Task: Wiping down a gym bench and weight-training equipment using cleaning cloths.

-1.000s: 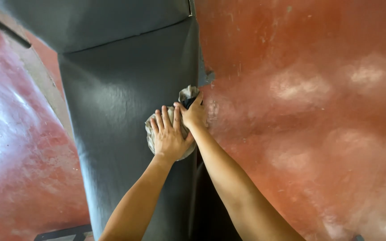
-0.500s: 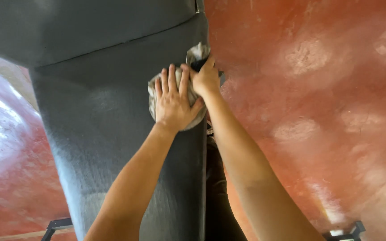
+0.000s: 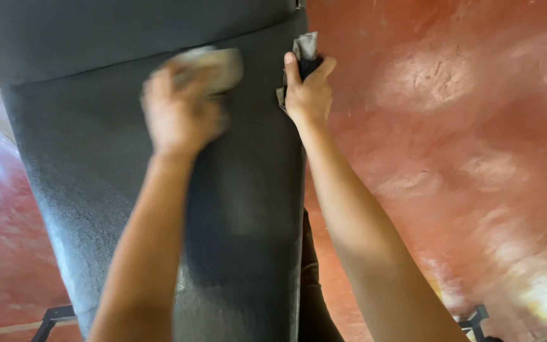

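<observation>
While left hand (image 3: 178,117) presses cloth (image 3: 213,63) flat on cushion (image 3: 242,190); right hand (image 3: 308,95) pinches cloth's corner.

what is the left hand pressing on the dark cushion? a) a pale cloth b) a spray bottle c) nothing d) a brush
a: the left hand, blurred, lies flat over a pale cloth on the dark cushion.
</observation>
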